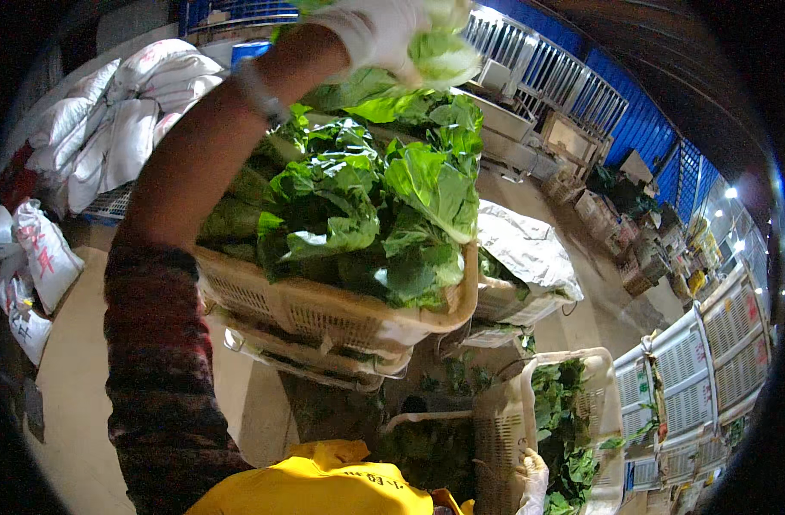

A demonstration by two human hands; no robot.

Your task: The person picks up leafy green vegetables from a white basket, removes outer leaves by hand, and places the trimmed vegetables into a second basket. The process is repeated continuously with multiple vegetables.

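Observation:
My left hand (383, 32), in a white glove, is stretched out at the top of the view. It is blurred and closed around pale-stemmed leafy greens (445, 58). Below it stands a plastic crate (367, 325) heaped with broad green leaves (341, 212), stacked on another crate. At the lower right, my gloved right hand (533, 479) has its fingers hooked on the near side of a second plastic crate (608, 412). Loose leafy greens (563, 431) lie inside that one, leaving part of its inner wall bare.
White woven sacks (132, 129) are piled at the left, with more sacks (45, 257) on the floor. A white sheet (524, 248) covers crates behind the heaped one. Stacked crates (679, 367) line the right side. Metal railings (540, 64) and boxes (611, 225) stand farther back.

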